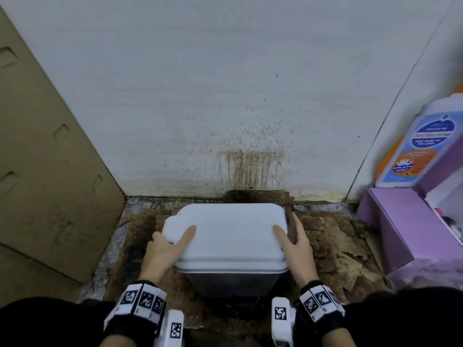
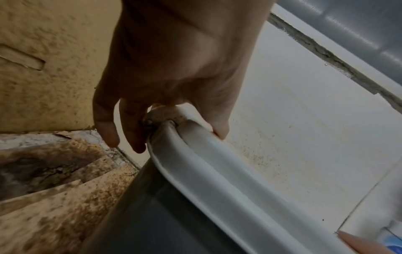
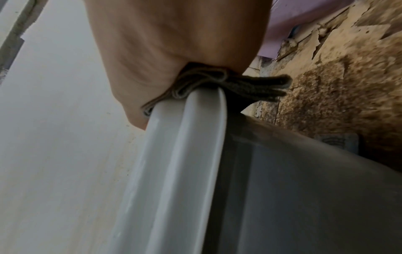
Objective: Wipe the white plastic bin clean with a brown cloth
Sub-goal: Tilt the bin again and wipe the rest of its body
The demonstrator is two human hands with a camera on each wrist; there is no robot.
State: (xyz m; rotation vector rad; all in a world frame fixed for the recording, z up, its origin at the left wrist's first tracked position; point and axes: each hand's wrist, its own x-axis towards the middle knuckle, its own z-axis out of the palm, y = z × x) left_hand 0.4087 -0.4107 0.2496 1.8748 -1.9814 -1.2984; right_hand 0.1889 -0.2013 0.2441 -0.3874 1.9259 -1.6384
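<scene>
The bin has a white lid [image 1: 225, 234] and a grey body [image 1: 233, 281] and stands on the floor against the wall. My left hand [image 1: 164, 247] grips the lid's left edge, with the thumb on top and the fingers [image 2: 108, 134] down the side by the rim [image 2: 217, 171]. My right hand [image 1: 297, 240] holds a folded brown cloth [image 1: 290, 224] against the lid's right edge, thumb lying on top. The right wrist view shows the cloth [image 3: 217, 82] squeezed between the palm [image 3: 174, 43] and the lid's rim [image 3: 185, 154].
A cardboard sheet [image 1: 50, 171] leans at the left. A purple box [image 1: 400, 221] and a soap bottle [image 1: 413, 146] stand at the right. The wall behind the bin carries brown stains [image 1: 250, 166]. Torn, dirty cardboard [image 1: 338, 246] covers the floor.
</scene>
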